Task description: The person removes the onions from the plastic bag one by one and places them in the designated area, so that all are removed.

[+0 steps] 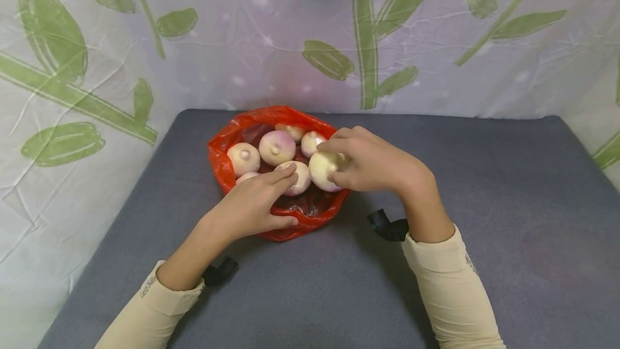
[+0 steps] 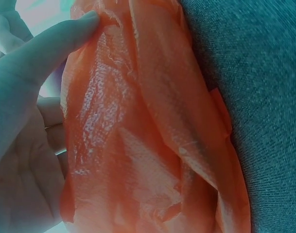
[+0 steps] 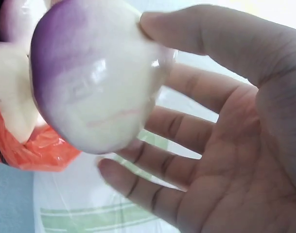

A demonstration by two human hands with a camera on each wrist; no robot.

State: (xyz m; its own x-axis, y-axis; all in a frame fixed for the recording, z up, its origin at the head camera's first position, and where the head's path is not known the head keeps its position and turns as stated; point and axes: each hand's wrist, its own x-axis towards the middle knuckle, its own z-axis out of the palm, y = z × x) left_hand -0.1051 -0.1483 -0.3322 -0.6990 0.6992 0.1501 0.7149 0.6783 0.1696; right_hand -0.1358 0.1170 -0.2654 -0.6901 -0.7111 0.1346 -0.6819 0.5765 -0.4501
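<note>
A red plastic bag (image 1: 310,223) is standing open on a gray table (image 1: 484,198), its far rim reaching about to the table's back edge. Seven round white-and-purple vegetables (image 1: 277,144) are showing in or over the bag's mouth. At the bag's right rim, the right hand (image 1: 375,161) is pinching one vegetable (image 1: 318,171) around its nubbed end, between thumb and fingers. At the near-left rim, the left hand (image 1: 254,203) is spreading wide, fingertips lying on another vegetable (image 1: 302,181), thumb touching the bag's near side. The table is stretching broadly to the bag's right, more narrowly to its left. Behind the bag, a flowered cloth (image 1: 271,63) is hanging.
</note>
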